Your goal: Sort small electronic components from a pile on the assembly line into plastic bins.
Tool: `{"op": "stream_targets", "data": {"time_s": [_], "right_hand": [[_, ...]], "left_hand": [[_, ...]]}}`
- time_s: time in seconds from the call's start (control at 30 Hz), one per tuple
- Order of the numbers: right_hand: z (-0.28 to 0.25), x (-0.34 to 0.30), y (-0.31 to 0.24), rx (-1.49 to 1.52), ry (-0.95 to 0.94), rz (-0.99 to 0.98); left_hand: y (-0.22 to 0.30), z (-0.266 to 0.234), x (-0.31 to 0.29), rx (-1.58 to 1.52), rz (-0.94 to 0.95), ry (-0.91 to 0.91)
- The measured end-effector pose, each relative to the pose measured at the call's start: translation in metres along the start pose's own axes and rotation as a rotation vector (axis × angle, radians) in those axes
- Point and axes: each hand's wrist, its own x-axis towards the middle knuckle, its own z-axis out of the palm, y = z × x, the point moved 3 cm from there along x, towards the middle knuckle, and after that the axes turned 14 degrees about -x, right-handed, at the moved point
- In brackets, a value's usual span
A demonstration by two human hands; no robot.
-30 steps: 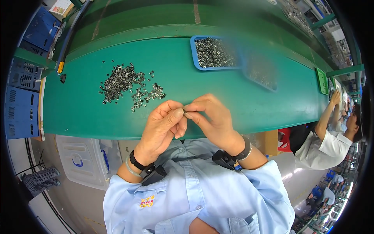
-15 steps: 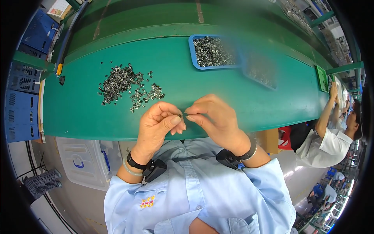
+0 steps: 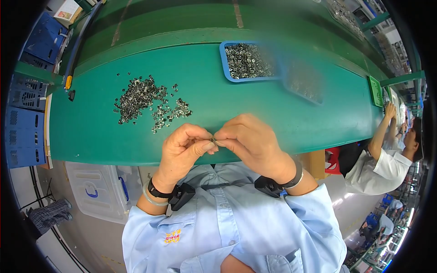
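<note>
Pinching together at the near edge of the long green-topped work table (image 3: pixel 273 113), the left hand (image 3: pixel 184 150) and the right hand (image 3: pixel 252 143) meet fingertip to fingertip. Between them sits a tiny dull-metal clip part (image 3: pixel 212 140), clamped by the thumb and forefinger of each hand; the remaining fingers curl inward. The part is too small to make out in detail. Each wrist carries a black strapped device, and the left also wears a pale bangle. Beyond the left hand, well apart from it, a loose heap of small silvery metal pieces (image 3: pixel 141 98) lies scattered on the green surface. Farther back stands a shallow blue plastic tray (image 3: pixel 226 68) filled with similar pieces. At the right, another person in a white shirt (image 3: pixel 387 166) leans over the same table.
</note>
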Motion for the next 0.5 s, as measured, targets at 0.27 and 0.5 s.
{"op": "stream_targets", "data": {"time_s": [0.27,0.5], "right_hand": [[-0.0042,0.0025,-0.0029,-0.055,-0.005,-0.058],[-0.0044,0.0016,-0.0015,-0.050,-0.057,-0.053]], "left_hand": [[0.0029,-0.0012,0.0008,0.106,0.036,-0.065],[0.0049,-0.0009,0.0015,0.267,0.080,-0.100]]}}
